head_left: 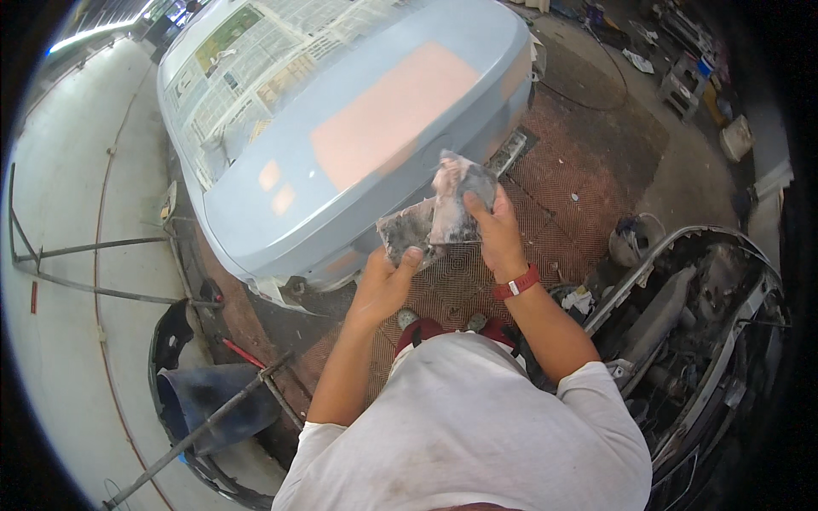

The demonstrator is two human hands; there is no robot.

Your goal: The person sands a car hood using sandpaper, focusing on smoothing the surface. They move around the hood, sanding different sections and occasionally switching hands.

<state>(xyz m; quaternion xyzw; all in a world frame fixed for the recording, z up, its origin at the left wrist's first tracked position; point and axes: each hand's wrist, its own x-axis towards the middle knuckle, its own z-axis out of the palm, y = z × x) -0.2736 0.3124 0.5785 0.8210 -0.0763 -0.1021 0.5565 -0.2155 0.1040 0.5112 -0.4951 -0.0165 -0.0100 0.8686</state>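
Your left hand (385, 281) pinches the rag's (436, 217) lower corner and your right hand (494, 234) grips its top, holding it stretched over the trunk lid's (375, 128) near edge. Open mesh floor (579, 179) lies to your right; your torso hides your feet.

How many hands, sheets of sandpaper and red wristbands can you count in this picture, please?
Hands: 2, the left hand and right hand
Crumpled grey sandpaper sheet: 1, held by both
Red wristband: 1, on the right wrist
Total: 4
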